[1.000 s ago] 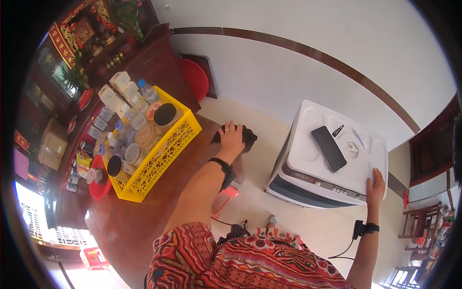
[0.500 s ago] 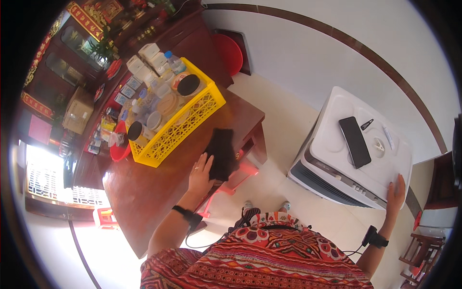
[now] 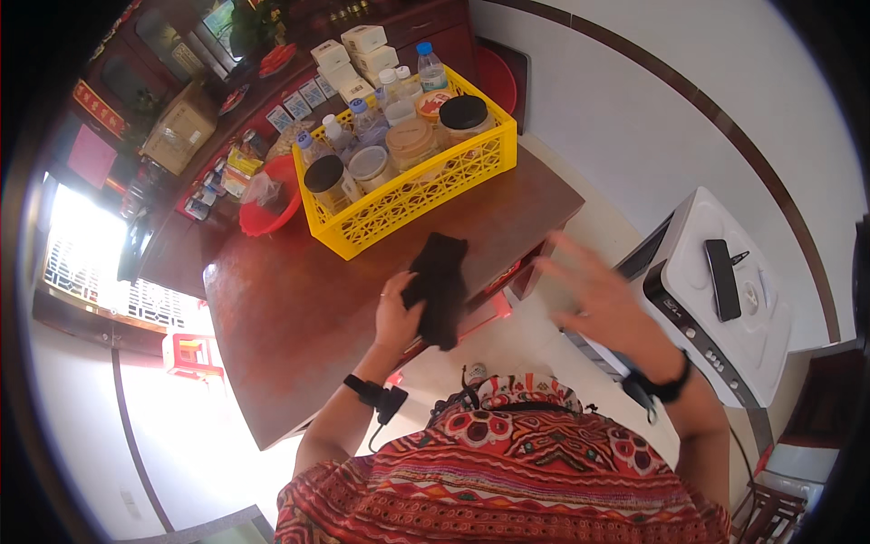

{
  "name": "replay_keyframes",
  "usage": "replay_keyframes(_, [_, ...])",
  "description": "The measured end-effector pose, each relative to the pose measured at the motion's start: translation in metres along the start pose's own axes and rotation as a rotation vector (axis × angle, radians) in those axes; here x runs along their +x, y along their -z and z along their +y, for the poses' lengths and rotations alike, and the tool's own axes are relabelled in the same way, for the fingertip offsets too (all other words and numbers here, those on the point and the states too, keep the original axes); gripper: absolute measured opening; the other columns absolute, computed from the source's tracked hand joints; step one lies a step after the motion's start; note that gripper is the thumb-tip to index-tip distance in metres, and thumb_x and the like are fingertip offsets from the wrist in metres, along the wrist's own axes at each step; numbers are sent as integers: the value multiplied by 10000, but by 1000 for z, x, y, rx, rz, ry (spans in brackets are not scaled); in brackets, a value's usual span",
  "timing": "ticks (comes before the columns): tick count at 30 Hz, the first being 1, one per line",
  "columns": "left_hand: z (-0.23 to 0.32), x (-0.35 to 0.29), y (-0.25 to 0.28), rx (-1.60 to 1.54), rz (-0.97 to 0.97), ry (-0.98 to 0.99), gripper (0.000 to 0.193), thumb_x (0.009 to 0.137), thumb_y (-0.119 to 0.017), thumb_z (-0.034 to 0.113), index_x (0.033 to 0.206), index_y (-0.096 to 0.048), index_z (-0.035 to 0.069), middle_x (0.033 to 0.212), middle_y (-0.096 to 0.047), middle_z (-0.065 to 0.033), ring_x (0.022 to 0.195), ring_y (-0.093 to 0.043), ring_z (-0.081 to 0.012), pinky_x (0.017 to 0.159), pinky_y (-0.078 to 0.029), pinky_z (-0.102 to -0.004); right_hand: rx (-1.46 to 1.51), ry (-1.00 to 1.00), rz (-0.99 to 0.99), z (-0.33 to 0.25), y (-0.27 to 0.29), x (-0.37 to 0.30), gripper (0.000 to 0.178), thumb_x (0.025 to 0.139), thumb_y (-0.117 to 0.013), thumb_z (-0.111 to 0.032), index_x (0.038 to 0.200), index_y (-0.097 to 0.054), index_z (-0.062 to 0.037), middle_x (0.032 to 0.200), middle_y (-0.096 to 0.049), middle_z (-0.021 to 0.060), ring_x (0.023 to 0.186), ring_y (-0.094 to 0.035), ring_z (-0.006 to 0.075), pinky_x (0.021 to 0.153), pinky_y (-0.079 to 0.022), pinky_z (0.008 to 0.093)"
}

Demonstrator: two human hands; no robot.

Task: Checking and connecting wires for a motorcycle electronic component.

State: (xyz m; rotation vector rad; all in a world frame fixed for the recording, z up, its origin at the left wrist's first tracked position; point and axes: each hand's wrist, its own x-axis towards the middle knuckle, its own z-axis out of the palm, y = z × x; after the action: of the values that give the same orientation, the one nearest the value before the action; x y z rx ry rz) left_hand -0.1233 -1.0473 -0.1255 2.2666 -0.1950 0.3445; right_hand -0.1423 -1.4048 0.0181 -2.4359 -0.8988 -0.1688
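Note:
My left hand is closed on a piece of black cloth, held above the near edge of the brown wooden table. The cloth hangs limp and folded; its exact kind cannot be made out. My right hand is in the air between the table and the white appliance, fingers spread and smeared by motion, with nothing in it. Beyond the cloth stands a yellow plastic crate on the table, packed with bottles and lidded jars, among them a jar with a black lid.
At the right stands a white appliance with knobs, a black phone lying on its top. A red basin, white boxes and a cardboard box sit beyond the crate. A red stool is at the left.
My right hand has left the white appliance's edge and swung left toward the cloth. My left hand still holds the cloth, now gripping it more closely. The view has shifted toward the table.

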Motion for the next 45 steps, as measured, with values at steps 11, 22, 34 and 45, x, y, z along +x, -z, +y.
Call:
replay_keyframes(11, [-4, -50, 51, 454, -340, -131, 899, 704, -785, 384, 1408, -386, -8, 1499, -351, -166, 1406, -300, -333, 1112, -287, -478, -203, 186, -410, -22, -184, 104, 839, 734, -785, -399, 1446, -398, -182, 1557, -224, 164, 1433, -193, 374, 1096, -265, 560])
replay_keyframes(22, [-14, -54, 56, 534, -365, -96, 814, 776, -724, 411, 1421, -395, 38, 1519, -323, -148, 1432, -252, -319, 1138, -241, -488, -210, -179, -263, 120, -99, 96, 1020, 559, -883, -301, 1450, -391, -229, 1580, -203, 127, 1461, -147, 374, 1141, -173, 586])
replay_keyframes(34, [-65, 34, 83, -151, 231, 229, 759, 883, -658, 386, 1442, -328, -8, 1469, -366, -241, 1350, -375, -371, 1103, -327, -405, -2, -583, -192, 177, -94, 111, 790, 737, -739, -541, 1409, -487, -211, 1597, -160, 119, 1476, -72, 342, 1164, -84, 570])
replay_keyframes(45, [-112, 156, 89, -447, 360, 396, 566, 804, -697, 327, 1213, -555, -37, 1069, -672, -216, 989, -657, -339, 848, -504, -399, -196, -341, -158, 101, -148, 91, 827, 806, -554, -694, 1473, -382, -236, 1583, -179, 156, 1451, -105, 428, 1102, -87, 674])
